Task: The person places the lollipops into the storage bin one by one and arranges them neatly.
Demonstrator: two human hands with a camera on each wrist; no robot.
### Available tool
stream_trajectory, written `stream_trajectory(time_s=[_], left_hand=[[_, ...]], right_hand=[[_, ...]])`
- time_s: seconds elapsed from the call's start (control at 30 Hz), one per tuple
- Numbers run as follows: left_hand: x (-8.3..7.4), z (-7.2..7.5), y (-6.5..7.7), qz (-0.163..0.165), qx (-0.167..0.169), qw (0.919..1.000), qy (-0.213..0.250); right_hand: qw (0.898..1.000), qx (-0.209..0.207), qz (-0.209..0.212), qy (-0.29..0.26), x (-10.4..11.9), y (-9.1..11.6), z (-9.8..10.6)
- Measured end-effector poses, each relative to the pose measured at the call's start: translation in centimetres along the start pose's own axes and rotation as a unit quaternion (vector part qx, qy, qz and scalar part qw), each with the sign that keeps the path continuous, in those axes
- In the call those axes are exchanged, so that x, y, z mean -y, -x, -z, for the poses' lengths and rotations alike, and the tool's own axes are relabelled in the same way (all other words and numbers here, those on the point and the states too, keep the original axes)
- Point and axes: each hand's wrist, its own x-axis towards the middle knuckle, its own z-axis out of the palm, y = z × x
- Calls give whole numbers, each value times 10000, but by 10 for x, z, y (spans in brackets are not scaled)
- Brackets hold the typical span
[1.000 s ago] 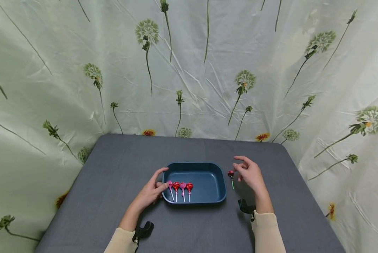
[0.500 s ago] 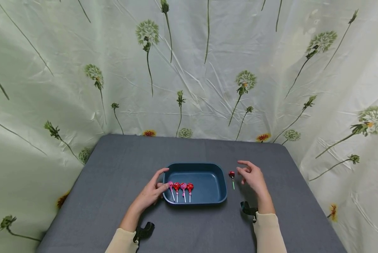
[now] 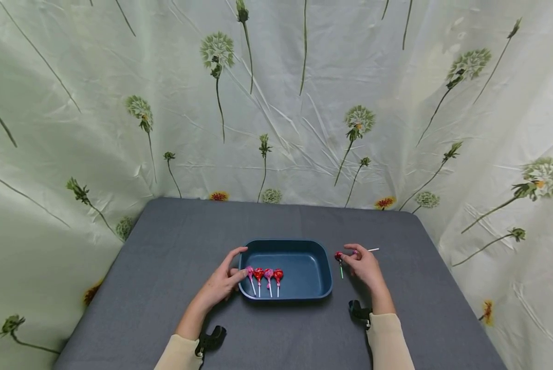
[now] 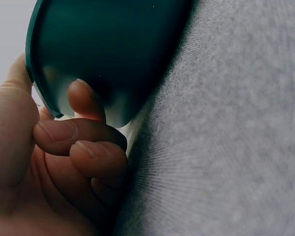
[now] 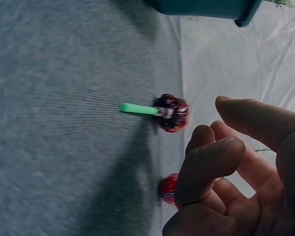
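Observation:
My left hand point(image 3: 218, 282) grips the left end of a dark blue tray point(image 3: 306, 295), with its thumb over the rim; other fingers curl against the outer wall in the left wrist view. Several lollipops point(image 3: 259, 273) in pink and red wrappers lie in a row at the tray's left side, white sticks toward me. Right of the tray is a dark red lollipop point(image 5: 172, 113) with a green stick. My right hand point(image 3: 368, 270) hovers by it, thumb and fingers apart, holding nothing. Another lollipop point(image 5: 168, 189), pink-red, lies partly hidden behind that hand; its white stick shows in the head view.
A grey cloth-covered table point(image 3: 188, 231) lies under everything. A pale curtain point(image 3: 286, 103) with printed dandelions hangs behind the table and at both sides. Black wrist mounts point(image 3: 212, 337) sit below each hand.
My right hand first drew back to the right, then came back left and nearer to the green-stick lollipop. The white-stick lollipop behind it has come into view. The left hand keeps its hold.

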Motion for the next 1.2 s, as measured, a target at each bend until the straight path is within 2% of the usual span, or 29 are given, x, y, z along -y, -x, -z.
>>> stream_trajectory(time_s=[0.33, 0.63, 0.93, 1.2], left_hand=[[0, 0, 0, -26, 49, 10000, 17], [1, -1, 1, -49, -37, 10000, -27], [-1, -2, 1, -51, -61, 10000, -26], [-2, -2, 2, -64, -57, 10000, -10]], right_hand=[[10000, -15, -1, -27, -8, -5, -11], [9991, -173, 111, 358, -9, -10, -17], [9971, -330, 17, 681, -7, -10, -19], [9970, -405, 48, 653, -7, -7, -20]])
